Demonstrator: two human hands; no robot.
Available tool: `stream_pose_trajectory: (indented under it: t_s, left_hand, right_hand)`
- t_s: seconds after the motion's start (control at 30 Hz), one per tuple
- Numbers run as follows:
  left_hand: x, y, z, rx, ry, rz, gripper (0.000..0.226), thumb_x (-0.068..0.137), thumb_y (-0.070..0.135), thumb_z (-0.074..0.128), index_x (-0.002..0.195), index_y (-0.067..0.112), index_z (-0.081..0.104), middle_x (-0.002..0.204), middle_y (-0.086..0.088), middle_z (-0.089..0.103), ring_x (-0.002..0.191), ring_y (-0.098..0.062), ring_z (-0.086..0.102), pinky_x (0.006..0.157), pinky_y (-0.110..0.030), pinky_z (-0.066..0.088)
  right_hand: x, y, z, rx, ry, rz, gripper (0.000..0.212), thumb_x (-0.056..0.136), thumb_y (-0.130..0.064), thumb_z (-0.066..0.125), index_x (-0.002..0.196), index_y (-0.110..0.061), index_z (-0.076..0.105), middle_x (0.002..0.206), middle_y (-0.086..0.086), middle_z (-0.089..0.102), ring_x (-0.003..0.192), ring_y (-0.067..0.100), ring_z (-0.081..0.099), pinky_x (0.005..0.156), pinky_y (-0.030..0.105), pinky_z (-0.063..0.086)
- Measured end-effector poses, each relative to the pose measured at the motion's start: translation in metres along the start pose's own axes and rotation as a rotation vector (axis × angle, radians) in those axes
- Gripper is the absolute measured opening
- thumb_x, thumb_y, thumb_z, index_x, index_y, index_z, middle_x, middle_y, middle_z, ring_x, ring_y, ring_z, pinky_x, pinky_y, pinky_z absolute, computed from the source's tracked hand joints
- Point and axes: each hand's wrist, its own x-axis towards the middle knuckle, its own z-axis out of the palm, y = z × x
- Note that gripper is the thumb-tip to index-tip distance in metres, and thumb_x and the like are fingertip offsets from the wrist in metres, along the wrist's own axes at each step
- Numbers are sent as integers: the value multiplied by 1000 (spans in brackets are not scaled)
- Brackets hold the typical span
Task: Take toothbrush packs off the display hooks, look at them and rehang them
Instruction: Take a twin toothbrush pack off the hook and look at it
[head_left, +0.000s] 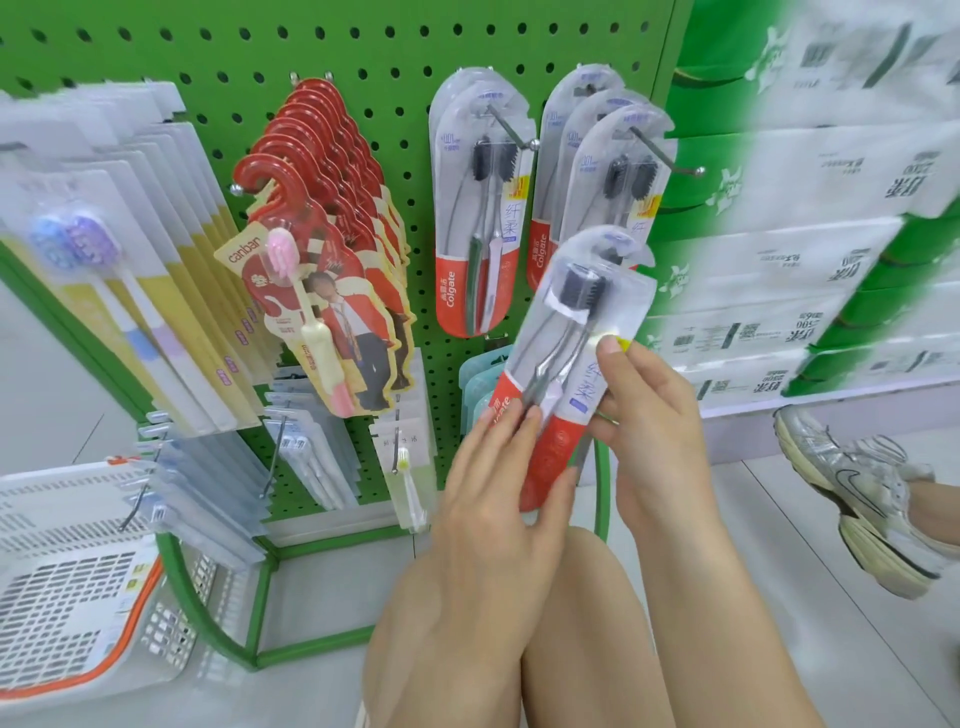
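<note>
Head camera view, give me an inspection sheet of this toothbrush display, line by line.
Surface: green pegboard with metal hooks.
Job's things: held Colgate pack, off its hook, tilted; hung Colgate packs on two hooks.
Clutter: red Canban packs; yellow-backed packs; white basket.
Grips: left hand fingers straight against the pack's lower left edge; right hand pinches its right side.
Cables: nothing seen.
Surroundings: stacked tissue packs; a shoe; pale floor.
</note>
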Motion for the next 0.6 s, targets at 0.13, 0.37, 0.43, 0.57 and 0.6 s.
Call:
stream_pose_trajectory:
  t_s: [0.13, 0.37, 0.43, 0.57, 0.6]
  left_hand:
    - [8, 9, -7, -175, -9, -121, 41, 92, 44, 53, 126, 23, 61, 136, 15, 54, 133, -3, 43, 110, -17, 30]
    - [62, 28, -34, -608, -3, -321, 26, 89, 37, 64, 114, 30, 62, 108, 14, 71, 108, 0, 63, 93, -18, 47]
    - [78, 36, -41, -687, -31, -298, 20, 83, 34, 63, 100, 25, 69, 94, 8, 75, 93, -7, 70, 84, -24, 54]
    - [99, 40, -43, -651, 6, -230, 19, 81, 33, 62, 93, 22, 71, 89, 1, 76, 87, -15, 72, 82, -34, 58]
    - [102, 40, -43, -651, 15, -227, 19, 82, 34, 61, 93, 22, 71, 89, 0, 76, 88, -17, 72, 83, -38, 58]
  right_hand:
    - [4, 1, -7, -14, -28, -60, 19, 97, -16, 53, 83, -15, 66, 81, 8, 63, 80, 21, 55, 74, 34, 46]
    - [9, -9, -15, 35, -169, -124, 19, 87, -27, 63, 97, -12, 68, 91, 2, 69, 86, 18, 61, 79, 30, 49]
    - [14, -14, -11, 35, -195, -149, 17, 86, -25, 61, 97, -16, 69, 93, 1, 71, 87, 16, 64, 78, 27, 51]
    - [25, -29, 1, 39, -220, -207, 12, 90, -19, 61, 96, -12, 69, 88, -1, 71, 82, 12, 63, 74, 21, 51]
    - [27, -33, 4, 33, -226, -221, 10, 92, -15, 60, 95, -11, 68, 85, -4, 71, 79, 9, 63, 72, 19, 50]
